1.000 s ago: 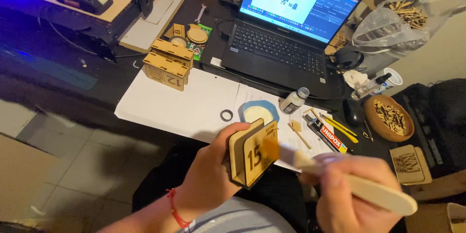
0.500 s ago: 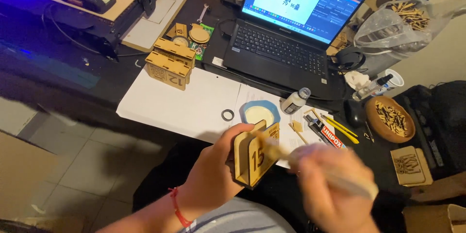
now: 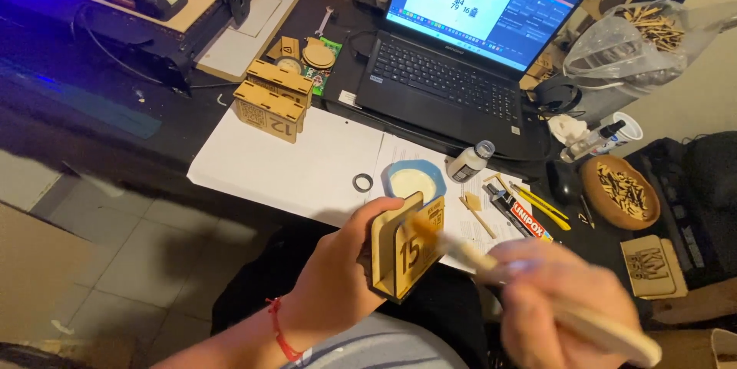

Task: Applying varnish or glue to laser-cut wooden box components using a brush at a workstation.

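My left hand [image 3: 338,277] grips a small open wooden box [image 3: 403,250] made of thin laser-cut panels, with a number cut into its front face. My right hand [image 3: 564,300], blurred by motion, holds a flat wooden stick [image 3: 468,250] like a brush, and its tip touches the box's upper front edge. A red cord is around my left wrist. A blue dish of white glue [image 3: 414,182] sits on the white paper just beyond the box.
An open laptop [image 3: 461,69] stands at the back of the dark desk. Two finished wooden boxes [image 3: 272,100] sit on white paper [image 3: 292,162] at left. A small glue bottle [image 3: 470,162], pens, a glue tube [image 3: 530,219], a wooden bowl of small wood pieces [image 3: 620,191] and a plastic bag [image 3: 637,43] lie at right.
My right hand has moved the stick from low at the right up to the box's front edge. The left hand has kept the box nearly still.
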